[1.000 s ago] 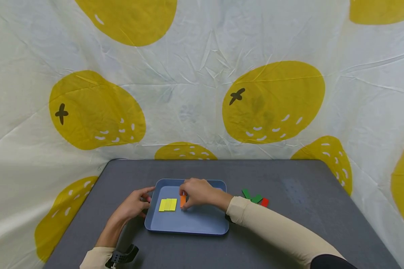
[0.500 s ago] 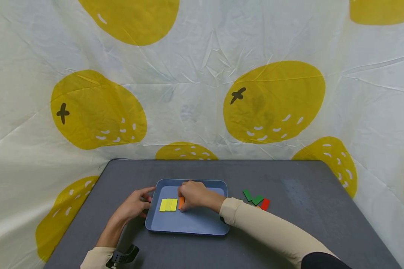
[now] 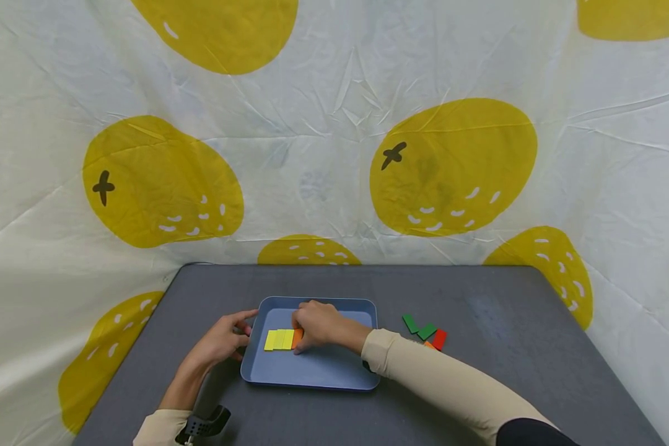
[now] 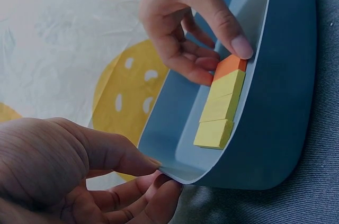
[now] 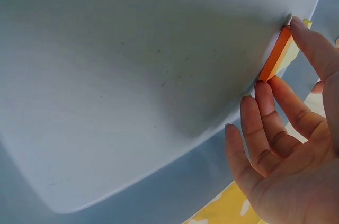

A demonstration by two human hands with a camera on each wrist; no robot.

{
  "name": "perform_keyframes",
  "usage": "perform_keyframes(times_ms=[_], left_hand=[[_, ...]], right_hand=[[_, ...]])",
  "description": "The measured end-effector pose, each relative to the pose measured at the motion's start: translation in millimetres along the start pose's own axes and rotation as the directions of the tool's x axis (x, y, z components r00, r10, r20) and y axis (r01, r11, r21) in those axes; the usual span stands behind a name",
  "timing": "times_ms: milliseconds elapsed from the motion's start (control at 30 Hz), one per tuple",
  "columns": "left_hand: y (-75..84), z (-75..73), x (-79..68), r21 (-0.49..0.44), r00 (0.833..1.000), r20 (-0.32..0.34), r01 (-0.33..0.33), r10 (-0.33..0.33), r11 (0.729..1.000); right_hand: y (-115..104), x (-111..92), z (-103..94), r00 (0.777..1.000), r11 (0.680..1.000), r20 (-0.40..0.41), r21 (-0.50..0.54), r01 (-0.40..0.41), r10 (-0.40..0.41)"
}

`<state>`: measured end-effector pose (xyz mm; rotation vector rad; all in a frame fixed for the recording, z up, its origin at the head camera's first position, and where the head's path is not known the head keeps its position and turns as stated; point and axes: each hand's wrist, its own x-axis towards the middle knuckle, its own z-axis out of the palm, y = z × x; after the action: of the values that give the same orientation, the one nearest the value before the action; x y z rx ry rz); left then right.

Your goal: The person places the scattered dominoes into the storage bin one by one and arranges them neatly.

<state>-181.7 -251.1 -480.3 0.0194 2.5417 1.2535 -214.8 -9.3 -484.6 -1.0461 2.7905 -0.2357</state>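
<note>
My right hand pinches an orange block by its two ends, thumb at one and fingertips at the other. The orange block lies flush against a row of three yellow blocks on the floor of a blue tray. In the left wrist view the row runs along the tray, the orange piece at its far end. At the tray's left side, my left hand grips the rim, thumb on top and fingers curled beneath the edge.
Right of the tray on the dark grey table lie two green blocks, a red block and part of an orange block, close to my right sleeve. A lemon-patterned cloth hangs behind the table.
The right hand has slid the orange block left, closing the gap to the yellow row. The left hand has stayed at the tray's rim.
</note>
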Motion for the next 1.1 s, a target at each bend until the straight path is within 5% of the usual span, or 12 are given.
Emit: perform_keyframes(times_ms=[467, 800, 1100], left_hand=[[-1.1, 1.5, 0.0, -0.004, 1.000, -0.003, 0.006, -0.006, 1.000], [2.0, 0.4, -2.0, 0.000, 1.000, 0.004, -0.022, 0.022, 1.000], [3.1, 1.5, -3.6, 0.012, 1.000, -0.002, -0.009, 0.009, 1.000]], right_hand=[[4.4, -12.9, -15.0, 0.999, 0.991, -0.031, 0.134, -0.015, 0.019], [15.8, -43.8, -43.6, 0.996, 0.967, -0.076, 0.254, -0.017, 0.037], [33.5, -74.6, -48.8, 0.990, 0.953, -0.129, 0.303, -0.008, 0.049]])
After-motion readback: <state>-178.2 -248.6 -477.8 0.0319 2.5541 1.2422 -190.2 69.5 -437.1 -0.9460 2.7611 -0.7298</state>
